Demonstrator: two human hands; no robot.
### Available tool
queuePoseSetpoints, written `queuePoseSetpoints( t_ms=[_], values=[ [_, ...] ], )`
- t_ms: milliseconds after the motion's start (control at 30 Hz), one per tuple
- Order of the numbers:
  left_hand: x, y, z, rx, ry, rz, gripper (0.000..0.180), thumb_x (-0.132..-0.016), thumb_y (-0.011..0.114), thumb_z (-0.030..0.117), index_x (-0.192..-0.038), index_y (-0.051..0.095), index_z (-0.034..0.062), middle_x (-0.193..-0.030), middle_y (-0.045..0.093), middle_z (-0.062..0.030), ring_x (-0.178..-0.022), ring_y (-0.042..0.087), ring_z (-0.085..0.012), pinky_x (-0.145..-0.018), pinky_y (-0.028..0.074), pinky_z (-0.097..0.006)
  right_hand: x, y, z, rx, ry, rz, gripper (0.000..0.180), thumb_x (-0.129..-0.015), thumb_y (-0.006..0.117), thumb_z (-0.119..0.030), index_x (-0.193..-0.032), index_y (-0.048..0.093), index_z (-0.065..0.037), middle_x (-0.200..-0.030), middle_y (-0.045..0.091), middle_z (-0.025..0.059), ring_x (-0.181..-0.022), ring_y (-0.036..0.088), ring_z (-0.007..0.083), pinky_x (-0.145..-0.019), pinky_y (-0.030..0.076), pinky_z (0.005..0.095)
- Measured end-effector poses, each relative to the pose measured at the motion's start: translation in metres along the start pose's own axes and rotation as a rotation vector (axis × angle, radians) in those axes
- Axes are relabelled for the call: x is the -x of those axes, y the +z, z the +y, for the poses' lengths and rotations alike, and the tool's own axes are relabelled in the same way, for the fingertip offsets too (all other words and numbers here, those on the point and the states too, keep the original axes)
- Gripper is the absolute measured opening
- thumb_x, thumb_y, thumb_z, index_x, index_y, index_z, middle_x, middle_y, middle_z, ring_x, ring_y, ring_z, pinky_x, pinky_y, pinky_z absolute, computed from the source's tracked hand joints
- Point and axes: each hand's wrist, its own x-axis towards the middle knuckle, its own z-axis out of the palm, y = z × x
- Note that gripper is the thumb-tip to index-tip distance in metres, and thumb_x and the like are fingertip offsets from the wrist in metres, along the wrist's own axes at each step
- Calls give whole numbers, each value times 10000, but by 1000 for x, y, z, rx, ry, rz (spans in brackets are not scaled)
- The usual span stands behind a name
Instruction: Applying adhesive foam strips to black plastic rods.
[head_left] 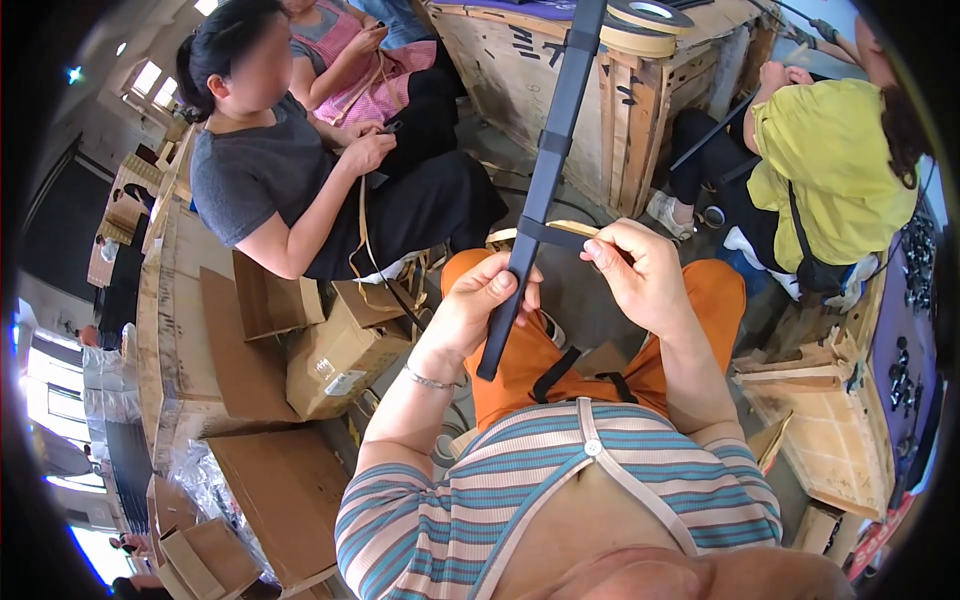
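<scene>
A long, straight dark grey bar [558,150] slants up and away in front of me, with black bands around it at several places. My left hand [487,300] is closed around the bar near its lower end, thumb on top. A short black strip [556,235] reaches from the bar to my right hand [640,272], which pinches the strip's free end between thumb and fingers. Beside it shows a pale yellow strip [572,227], partly hidden. Loose black strips [553,375] lie on my orange trousers.
Rolls of tape [640,38] rest on a wooden crate [540,90] ahead. Open cardboard boxes [345,355] stand to my left. A person in grey [265,160] sits at the left; another in yellow [825,170] sits at the right, near a wooden box [815,425].
</scene>
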Motion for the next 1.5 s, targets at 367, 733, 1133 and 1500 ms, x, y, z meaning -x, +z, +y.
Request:
queuePoseSetpoints(
  t_ms=[367, 733, 1133, 1500],
  values=[
    [0, -6, -4, -149, 27, 153, 221, -855, 583, 243, -924, 474, 63, -630, 507, -17, -472, 448, -67, -395, 309, -167, 4, 6, -6, 0, 41, -39, 99, -822, 604, -65, -771, 605, 20, -666, 543, 68, -551, 477, 107, -500, 363, 240],
    [6, -11, -2, 264, -34, -91, 316, -859, 572, 312, -921, 494, 12, -619, 534, -76, -396, 395, -77, -372, 320, -178, 14, -7, -9, 6, 6, 24, 86, -789, 635, -35, -758, 592, 32, -626, 503, 66, -508, 443, 114, -469, 337, 250],
    [9, -19, -6, 306, -85, -101, 395, -861, 541, 383, -913, 497, -6, -613, 537, -103, -379, 385, -95, -355, 296, -204, 15, -12, 0, 18, 20, 39, 119, -812, 621, -39, -722, 582, 30, -637, 512, 41, -545, 443, 73, -489, 338, 218],
    [12, -13, -9, 447, -138, -211, 421, -886, 498, 382, -923, 497, -38, -581, 522, -116, -335, 358, -84, -306, 269, -198, 15, -13, 14, -10, 84, -8, 103, -804, 625, -35, -731, 590, 29, -637, 517, 41, -559, 449, 83, -502, 341, 222]
  ],
)
